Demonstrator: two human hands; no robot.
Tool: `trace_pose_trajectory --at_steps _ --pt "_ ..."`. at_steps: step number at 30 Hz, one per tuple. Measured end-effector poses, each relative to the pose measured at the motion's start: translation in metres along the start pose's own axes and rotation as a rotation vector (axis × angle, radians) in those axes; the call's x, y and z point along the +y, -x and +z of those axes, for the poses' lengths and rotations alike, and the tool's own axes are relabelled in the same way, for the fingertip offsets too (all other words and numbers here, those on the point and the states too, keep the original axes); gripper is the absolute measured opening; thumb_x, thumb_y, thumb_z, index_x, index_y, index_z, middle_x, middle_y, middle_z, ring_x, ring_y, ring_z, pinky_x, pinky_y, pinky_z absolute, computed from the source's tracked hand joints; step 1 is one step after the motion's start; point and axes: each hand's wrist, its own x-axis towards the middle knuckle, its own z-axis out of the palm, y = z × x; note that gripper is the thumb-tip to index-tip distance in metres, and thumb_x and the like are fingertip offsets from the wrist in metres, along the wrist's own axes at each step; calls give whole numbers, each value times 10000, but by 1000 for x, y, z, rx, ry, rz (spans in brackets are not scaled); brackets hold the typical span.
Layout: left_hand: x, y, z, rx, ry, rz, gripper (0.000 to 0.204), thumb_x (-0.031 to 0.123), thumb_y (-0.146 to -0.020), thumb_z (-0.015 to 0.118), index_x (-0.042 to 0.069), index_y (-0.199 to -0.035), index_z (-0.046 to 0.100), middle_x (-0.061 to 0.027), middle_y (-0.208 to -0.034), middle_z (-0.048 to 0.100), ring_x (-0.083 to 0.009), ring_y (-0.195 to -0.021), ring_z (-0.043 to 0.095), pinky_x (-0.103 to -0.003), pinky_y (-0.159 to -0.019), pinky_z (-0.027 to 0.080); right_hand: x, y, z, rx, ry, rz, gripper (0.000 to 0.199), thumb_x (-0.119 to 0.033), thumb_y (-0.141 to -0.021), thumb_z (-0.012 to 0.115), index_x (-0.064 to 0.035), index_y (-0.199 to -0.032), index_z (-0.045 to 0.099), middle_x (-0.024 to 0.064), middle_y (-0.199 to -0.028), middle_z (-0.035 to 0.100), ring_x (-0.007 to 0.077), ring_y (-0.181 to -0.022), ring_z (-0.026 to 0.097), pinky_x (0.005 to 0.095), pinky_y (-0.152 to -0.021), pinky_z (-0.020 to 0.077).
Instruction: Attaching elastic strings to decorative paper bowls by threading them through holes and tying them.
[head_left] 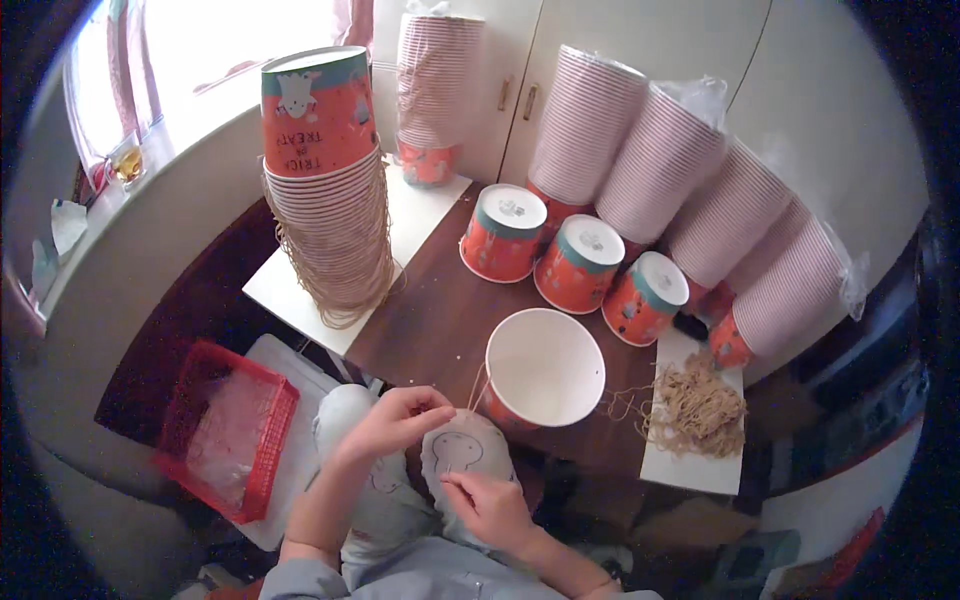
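A red plastic basket (225, 428) sits low at the far left, beside the seated person's knee. Behind it, on a white board (300, 300) at the bench's left end, rises a tall stack of orange paper buckets (328, 180) with tan string handles hanging down its sides. The person's left hand (395, 420) has its grip pinched shut on a thin tan string (477, 385) that runs up to the rim of an open orange paper bucket (545, 368), white inside, standing at the near edge of the dark wooden bench (440, 310) just in front of both hands. The right hand (490, 508) hovers lower, over the lap, its fingertips pressed together; whether they hold the string I cannot tell. Behind the open bucket three upturned buckets (578, 262) stand in a row. To the right, a loose heap of tan strings (695, 405) lies on a second white board (690, 465), and long stacks of nested buckets (700, 190) lean against the cupboards.
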Motion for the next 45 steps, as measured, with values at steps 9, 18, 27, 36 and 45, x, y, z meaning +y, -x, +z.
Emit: trace_pose_trajectory --at_steps 9,18,27,36,45 --pt "38 -62 -7 190 -789 495 210 207 -738 577 44 -870 580 -114 -828 552 -286 -834 516 -364 -751 413 -13 36 -49 -22 192 -325 187 -128 -712 646 -33 -864 591 72 -652 596 199 -533 585 284 -485 469" --pt "47 -188 45 -237 -1145 662 409 260 -679 633 129 -1058 553 -106 -995 555 -294 -953 494 -388 -836 407 6 96 -110 249 -415 147 89 31 -762 508 20 -844 542 99 -681 610 126 -509 544 253 -471 441" --pt "41 -171 48 -171 -1125 389 306 120 -708 507 70 -1007 551 -149 -897 602 -341 -809 577 -417 -728 460 32 84 -147 693 -741 -151 111 -18 -782 486 71 -800 549 179 -693 599 181 -521 566 267 -467 463" --pt "55 -75 58 -77 -1059 -45 436 327 -741 551 19 -1043 496 -240 -852 588 -381 -849 562 -436 -773 441 31 -5 -172 438 181 -50 174 -166 -756 625 5 -739 599 74 -729 563 141 -666 541 268 -584 429" --pt "73 -89 57 -304 -308 424 335 119 -755 619 -20 -1051 543 -68 -779 592 -136 -719 563 -253 -641 455 49 -68 -139 159 130 -15 90 -87 -755 576 -9 -710 584 74 -724 533 155 -655 533 267 -566 425"
